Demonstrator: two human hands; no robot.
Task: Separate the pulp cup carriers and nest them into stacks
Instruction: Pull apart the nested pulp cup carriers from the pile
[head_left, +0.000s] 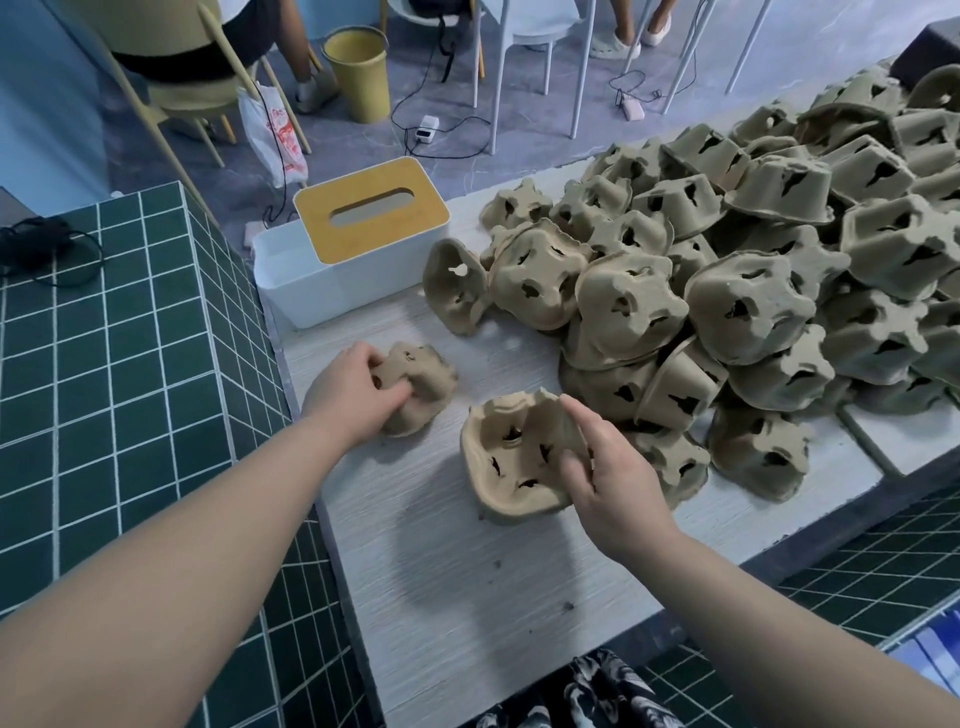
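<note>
**Two carriers in hand beside the pile**

We are gripping one pulp carrier (415, 382) with our left hand (353, 389), fingers curled over it, pressing it to the pale desk (441, 597). Our right hand (608, 478) is pinching the rim of a second carrier (511, 457), tilted open side toward us, thumb inside a cup well. The loose heap of carriers (753, 270) is lying just right of both. A white tissue box (358, 244) is sitting behind.
</note>
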